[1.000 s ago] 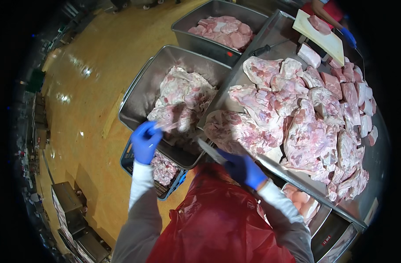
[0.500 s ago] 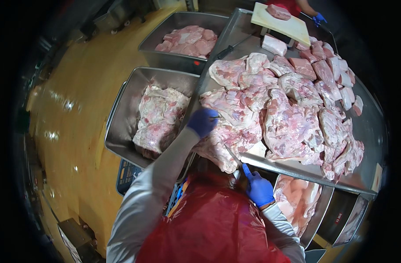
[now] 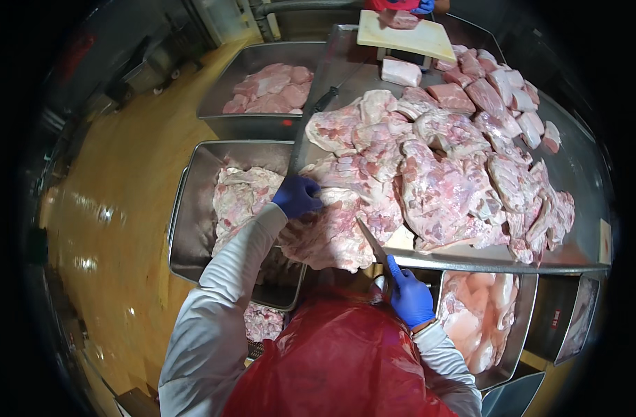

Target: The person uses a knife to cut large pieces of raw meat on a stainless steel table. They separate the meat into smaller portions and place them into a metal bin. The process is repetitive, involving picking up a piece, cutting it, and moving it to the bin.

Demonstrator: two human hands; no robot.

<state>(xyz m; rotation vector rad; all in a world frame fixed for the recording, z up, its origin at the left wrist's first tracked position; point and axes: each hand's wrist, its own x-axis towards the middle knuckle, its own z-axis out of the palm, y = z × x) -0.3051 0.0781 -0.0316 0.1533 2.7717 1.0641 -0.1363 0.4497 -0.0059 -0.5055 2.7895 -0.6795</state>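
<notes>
A long knife (image 3: 372, 240) is in my right hand (image 3: 411, 299), which is blue-gloved and closed on the handle with the index finger stretched along it. The blade points up and left, its tip at a large slab of pale pink raw meat (image 3: 335, 236). This slab lies over the steel table's near left edge, and part of it overhangs. My left hand (image 3: 297, 197), also blue-gloved, is closed in a fist against the slab's left side; whatever is inside the fist is hidden. More raw meat slabs (image 3: 446, 194) lie just to the right.
Left of the steel table (image 3: 575, 240) stands a metal tub (image 3: 182, 222) holding meat; another tub (image 3: 214, 104) is behind it. A third tub (image 3: 523, 333) sits below the right edge. A white board (image 3: 408, 36) and meat blocks are at the back, near a co-worker's gloved hand (image 3: 424, 6).
The view has shifted. The near slab now reaches farther left over the table edge, with my left fist at its side. The thin dark piece at that fist no longer shows.
</notes>
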